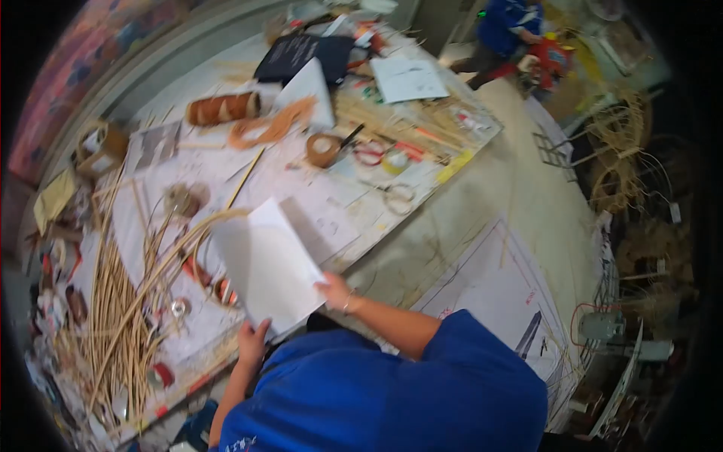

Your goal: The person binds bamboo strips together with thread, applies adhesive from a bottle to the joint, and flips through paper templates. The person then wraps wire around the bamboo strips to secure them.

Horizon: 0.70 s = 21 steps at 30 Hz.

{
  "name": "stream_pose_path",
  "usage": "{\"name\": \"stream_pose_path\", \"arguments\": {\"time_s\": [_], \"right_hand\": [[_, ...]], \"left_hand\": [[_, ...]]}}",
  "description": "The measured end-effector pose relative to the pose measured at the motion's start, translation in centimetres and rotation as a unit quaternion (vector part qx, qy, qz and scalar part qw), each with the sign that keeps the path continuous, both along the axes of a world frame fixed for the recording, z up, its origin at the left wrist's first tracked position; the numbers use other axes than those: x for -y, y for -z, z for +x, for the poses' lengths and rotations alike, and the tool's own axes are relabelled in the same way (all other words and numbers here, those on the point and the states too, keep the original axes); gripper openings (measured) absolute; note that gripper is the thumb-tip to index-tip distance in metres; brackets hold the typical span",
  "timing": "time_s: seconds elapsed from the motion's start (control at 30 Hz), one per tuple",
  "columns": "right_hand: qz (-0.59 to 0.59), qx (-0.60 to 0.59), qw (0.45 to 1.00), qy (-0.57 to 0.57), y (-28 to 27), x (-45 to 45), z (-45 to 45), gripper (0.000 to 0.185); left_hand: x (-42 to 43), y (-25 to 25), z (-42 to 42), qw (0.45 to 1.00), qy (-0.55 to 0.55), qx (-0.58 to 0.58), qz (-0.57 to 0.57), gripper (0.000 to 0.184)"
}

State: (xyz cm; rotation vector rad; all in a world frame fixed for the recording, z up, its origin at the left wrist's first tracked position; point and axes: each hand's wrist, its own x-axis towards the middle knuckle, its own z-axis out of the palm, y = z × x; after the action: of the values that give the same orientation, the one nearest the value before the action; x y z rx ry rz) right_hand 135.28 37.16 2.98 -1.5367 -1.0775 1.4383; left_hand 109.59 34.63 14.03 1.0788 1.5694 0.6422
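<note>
Presently, a white sheet of paper (pixel 271 264) is held above the front edge of the table (pixel 380 230), its near corner brought close to the person's body. Toward the left end, movement is hemmed in by a bundle of thin sticks (pixel 124 331); toward the right corner, the edge is lined by scissors (pixel 399 198). Past that edge, pale floor (pixel 467 218) is seen, with a large drawing (pixel 489 286) laid on it.

Part of the bent sticks (pixel 222 216) is hidden behind the paper. The clutter at the table's left end is blurred, and the view is cut off by a dark round border. The person's lower body is mostly covered by the blue shirt (pixel 392 384).

By the right hand (pixel 335 292), the paper's right side is gripped, thumb on top, other fingers partly hidden; that forearm is stretched out from the sleeve. The left hand (pixel 252 343) is raised beside the near corner, thumb up; whether the paper is pinched by its fingers cannot be told.
</note>
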Motion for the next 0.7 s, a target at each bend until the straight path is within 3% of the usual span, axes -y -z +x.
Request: {"name": "stream_pose_path", "arguments": {"time_s": [0.07,0.2,0.37,0.47,0.5,0.6,0.7], "right_hand": [[0.028,0.044,0.998,-0.043,0.0,0.0,1.5,0.024],[0.008,0.008,0.999,-0.032,-6.1,0.5,1.4,0.024],[0.052,-0.056,0.994,0.083,-7.4,1.4,0.5,0.016],[0.046,-0.094,0.98,0.172,-7.0,1.3,2.1,0.014],[0.031,-0.106,0.974,0.2,-6.9,1.6,2.5,0.013],[0.05,-0.199,0.948,0.242,-8.0,1.1,4.3,0.013],[0.037,-0.281,0.926,0.251,-8.8,1.1,5.8,0.015]], "left_hand": [[-0.2,0.0,0.3,0.999,-0.008,0.038,-0.023,0.022],[0.5,-2.5,0.6,0.997,-0.025,0.069,-0.033,0.023],[0.7,-4.9,0.7,0.997,-0.013,0.072,-0.004,0.023],[-0.7,-5.5,2.0,0.989,0.0,0.129,-0.07,0.024],[-1.2,-4.2,1.6,0.994,0.049,0.072,-0.071,0.024],[-2.1,-3.4,3.5,0.983,0.069,0.169,0.009,0.022],[-3.3,-3.0,4.8,0.987,0.06,0.142,0.037,0.019]]}}
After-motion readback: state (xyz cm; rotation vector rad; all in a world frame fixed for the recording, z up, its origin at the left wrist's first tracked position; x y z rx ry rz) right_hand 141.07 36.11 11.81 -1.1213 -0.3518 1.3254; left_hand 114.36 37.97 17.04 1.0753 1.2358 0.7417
